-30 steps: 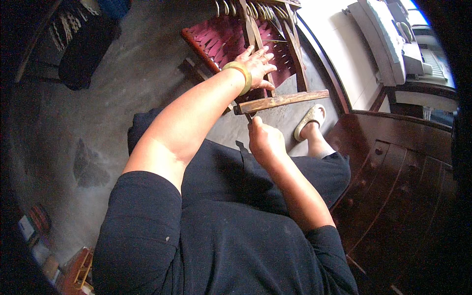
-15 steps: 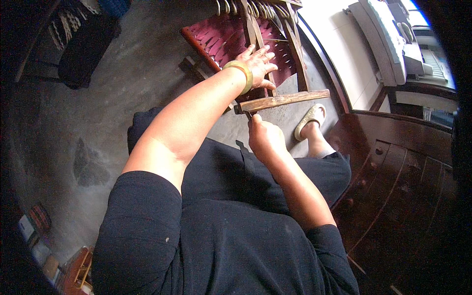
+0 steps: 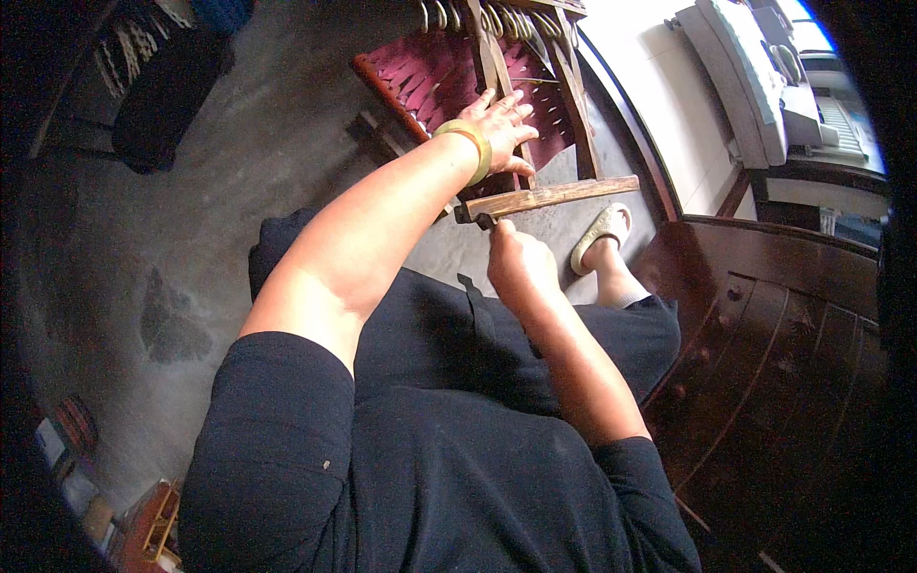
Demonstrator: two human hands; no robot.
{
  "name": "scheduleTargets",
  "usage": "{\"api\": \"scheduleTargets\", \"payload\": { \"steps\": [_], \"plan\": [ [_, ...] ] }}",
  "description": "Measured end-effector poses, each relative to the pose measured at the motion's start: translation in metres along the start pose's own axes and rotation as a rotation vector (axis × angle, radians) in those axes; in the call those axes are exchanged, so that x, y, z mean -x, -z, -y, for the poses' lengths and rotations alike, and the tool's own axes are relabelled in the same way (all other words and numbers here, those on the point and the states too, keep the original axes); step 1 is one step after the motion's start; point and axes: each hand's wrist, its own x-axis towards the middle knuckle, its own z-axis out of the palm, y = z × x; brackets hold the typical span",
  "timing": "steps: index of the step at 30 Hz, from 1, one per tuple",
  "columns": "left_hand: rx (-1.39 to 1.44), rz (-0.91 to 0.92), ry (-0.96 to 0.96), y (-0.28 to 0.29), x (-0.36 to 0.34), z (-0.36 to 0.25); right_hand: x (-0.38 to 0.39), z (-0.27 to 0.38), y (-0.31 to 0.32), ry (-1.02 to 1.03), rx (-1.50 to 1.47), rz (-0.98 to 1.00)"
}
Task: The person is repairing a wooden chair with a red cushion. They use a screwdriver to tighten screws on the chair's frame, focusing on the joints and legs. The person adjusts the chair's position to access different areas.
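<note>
Head view: the wooden frame is occupying the far centre, probably handling as stiff and fairly heavy, its near crossbar offering firm purchase. The left hand is resting spread-fingered on it; the right hand is making a fist, apparently gripping a mostly hidden dark piece at the crossbar's left end.

There is one left hand and one right hand, so two hands. I see one yellow bangle, one wooden frame, one slipper and one pink sheet. More than five curved hooks hang close together.
</note>
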Motion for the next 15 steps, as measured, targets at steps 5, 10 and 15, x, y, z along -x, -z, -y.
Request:
{"api": "scheduleTargets", "payload": {
  "steps": [5, 10, 15],
  "plan": [
    [-0.019, -0.018, -0.011, -0.003, -0.002, 0.001, 0.003, 0.01, 0.001, -0.042, 0.105, 0.047],
    [-0.011, -0.029, -0.004, -0.007, -0.002, 0.004, -0.003, 0.003, 0.005, -0.049, 0.113, 0.047],
    [-0.022, -0.017, -0.013, -0.003, -0.002, 0.003, 0.003, 0.018, -0.001, -0.01, 0.114, 0.089]
  ]
}}
